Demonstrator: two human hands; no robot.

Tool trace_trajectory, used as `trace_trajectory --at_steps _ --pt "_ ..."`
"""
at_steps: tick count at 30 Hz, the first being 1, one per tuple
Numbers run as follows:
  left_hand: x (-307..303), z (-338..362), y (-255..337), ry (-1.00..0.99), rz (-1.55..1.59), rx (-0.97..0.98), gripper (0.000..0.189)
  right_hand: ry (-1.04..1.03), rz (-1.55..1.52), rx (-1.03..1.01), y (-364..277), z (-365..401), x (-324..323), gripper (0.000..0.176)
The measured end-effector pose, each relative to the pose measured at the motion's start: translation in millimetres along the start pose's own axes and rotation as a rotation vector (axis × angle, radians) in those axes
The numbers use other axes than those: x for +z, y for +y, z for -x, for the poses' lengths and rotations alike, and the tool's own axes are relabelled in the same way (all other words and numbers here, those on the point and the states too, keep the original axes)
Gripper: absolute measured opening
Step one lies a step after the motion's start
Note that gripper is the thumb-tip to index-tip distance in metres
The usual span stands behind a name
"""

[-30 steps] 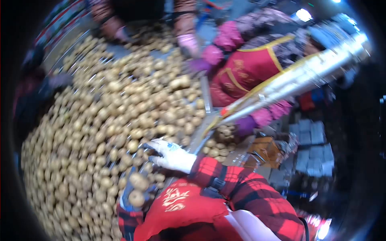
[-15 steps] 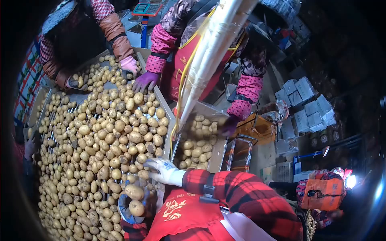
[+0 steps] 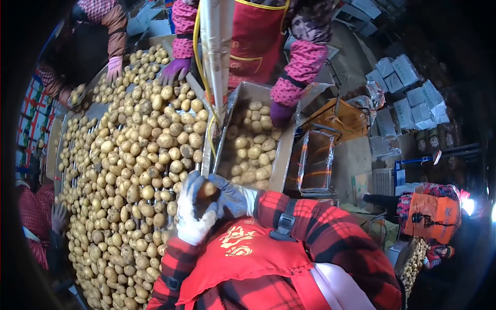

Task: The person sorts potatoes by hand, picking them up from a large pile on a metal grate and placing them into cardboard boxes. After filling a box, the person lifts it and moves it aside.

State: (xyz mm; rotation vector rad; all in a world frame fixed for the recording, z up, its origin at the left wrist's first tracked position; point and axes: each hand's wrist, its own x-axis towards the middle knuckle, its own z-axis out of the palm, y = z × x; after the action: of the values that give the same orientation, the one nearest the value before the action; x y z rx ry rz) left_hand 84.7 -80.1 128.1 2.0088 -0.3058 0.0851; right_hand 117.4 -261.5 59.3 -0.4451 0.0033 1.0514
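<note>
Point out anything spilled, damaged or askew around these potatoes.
Nothing plainly stands out. Potatoes lie massed together, more sit inside the open carton, and the left hand and right hand meet at one partly hidden potato. Fine blemishes are too small to judge.

Held potato (image 3: 206, 190): partly hidden by left hand (image 3: 192, 209) and right hand (image 3: 233, 197).
Wrapped pole (image 3: 215, 51): top cut off by the upper edge.
Stacked white boxes (image 3: 405, 70): print too small to read.

Beyond the right edge of the worktop (image 3: 97, 111), grey floor (image 3: 340, 66) is stretching toward stacked pale boxes (image 3: 405, 71); a white light (image 3: 467, 205) is glaring amid darkness.
</note>
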Motion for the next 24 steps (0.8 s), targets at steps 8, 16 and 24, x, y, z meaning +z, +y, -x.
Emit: trace_trajectory --at_steps 8,16,24 --pt "15 9 1 -0.099 0.106 -0.028 0.052 0.268 -0.246 -0.425 -43 148 -28 0.092" --pt "22 83 -71 -0.043 -0.299 -0.11 0.068 1.162 0.423 -0.484 -81 325 -203 0.058" --pt "12 84 -65 -0.137 -0.31 -0.165 0.063 1.081 1.204 -0.432 -58 86 -36 0.043"
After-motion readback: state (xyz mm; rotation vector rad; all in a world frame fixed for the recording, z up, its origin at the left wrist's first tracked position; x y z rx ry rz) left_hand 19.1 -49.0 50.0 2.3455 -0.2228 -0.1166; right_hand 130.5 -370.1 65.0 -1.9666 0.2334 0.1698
